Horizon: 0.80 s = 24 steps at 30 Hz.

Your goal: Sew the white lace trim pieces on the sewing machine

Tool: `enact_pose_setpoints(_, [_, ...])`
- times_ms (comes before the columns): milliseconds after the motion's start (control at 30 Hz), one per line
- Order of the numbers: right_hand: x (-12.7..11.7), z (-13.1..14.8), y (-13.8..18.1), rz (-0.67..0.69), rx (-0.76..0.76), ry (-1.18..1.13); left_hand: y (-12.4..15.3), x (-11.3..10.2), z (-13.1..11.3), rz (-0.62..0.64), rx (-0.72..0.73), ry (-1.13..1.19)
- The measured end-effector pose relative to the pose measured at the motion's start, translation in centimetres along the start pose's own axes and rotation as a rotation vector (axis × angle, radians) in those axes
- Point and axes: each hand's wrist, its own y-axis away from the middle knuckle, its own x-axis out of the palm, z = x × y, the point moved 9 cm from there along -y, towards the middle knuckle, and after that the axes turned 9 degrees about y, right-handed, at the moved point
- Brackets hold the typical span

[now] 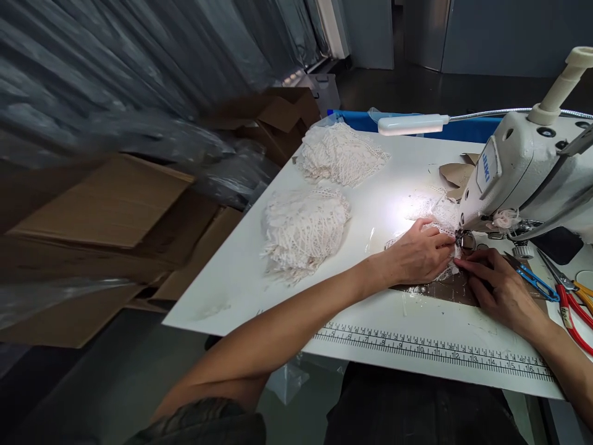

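Observation:
A piece of white lace fabric [434, 207] lies under the needle area of a white sewing machine [514, 167], partly hidden by my hands. My left hand [420, 252] rests on the lace just left of the presser foot [459, 237], its fingers bent and pressing the fabric. From the right, my right hand [498, 287] reaches in below the foot, its fingertips gripping the near edge of the lace. The fingertips of both hands are close together there. Two stacks of white lace pieces, a nearer pile [306, 232] and a farther pile [341, 153], lie on the table's left side.
Blue thread snips [535, 281] and red-handled scissors [566, 303] lie right of my right hand. A lamp [412, 125] hangs over the white table [241, 303]. A printed ruler [430, 349] runs along the front edge. Cardboard boxes [106, 204] stand at the left.

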Motion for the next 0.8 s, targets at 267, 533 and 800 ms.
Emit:
enact_pose_setpoints(267, [0.3,-0.2,0.0,0.046,0.020,0.033,0.1,0.3,0.4,0.001,-0.038,-0.038])
enact_pose_setpoints(533, [0.4,0.1,-0.5,0.020,0.005,0.143,-0.1,0.9,0.9,-0.053,-0.089,-0.104])
enact_pose_setpoints(800, [0.1,-1.4,-0.3,0.015,0.121,0.035,-0.4,0.8,0.9,-0.088,-0.141,-0.128])
